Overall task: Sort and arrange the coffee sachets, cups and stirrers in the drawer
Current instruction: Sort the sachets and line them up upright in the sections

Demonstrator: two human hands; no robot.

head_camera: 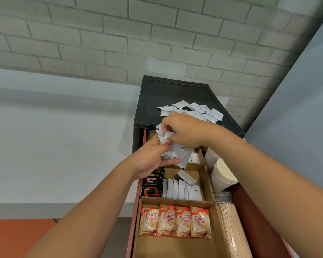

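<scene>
Above the open drawer (133, 229), centre of view: one bundle of white sachets (177, 155), fanned, long axis running roughly from eleven to five o'clock. It is held by the left hand (151, 161), palm up, fingers curled under and thumb over the bundle. The right hand (185, 131), at one o'clock of the left and touching it, pinches the uppermost sachet between thumb and fingertips. Whether it is adding that sachet or squaring it cannot be told.

At six o'clock of the bundle, directly below: cardboard compartment (205, 175) holding a row of white sachets (175, 190) standing on edge. One loose sachet (187, 177) lies tilted at the row's far end. Judged destination for the bundle: a straight drop toward six o'clock, left hand the nearer. The sachets would need turning to stand upright with the row.

At nine o'clock of the row, just beside it: Kopiko sachets (152, 185), black. At six o'clock, next compartment: four Coffee mate sachets (175, 221), side by side. At three o'clock: stacked paper cups (223, 174), tilted. At five o'clock: wooden stirrers (229, 226) in clear wrap, long axis along the drawer.

At twelve to one o'clock of the hands: pile of white sachets (194, 110), unsorted, on the black cabinet top (175, 90), right hand the nearer.
</scene>
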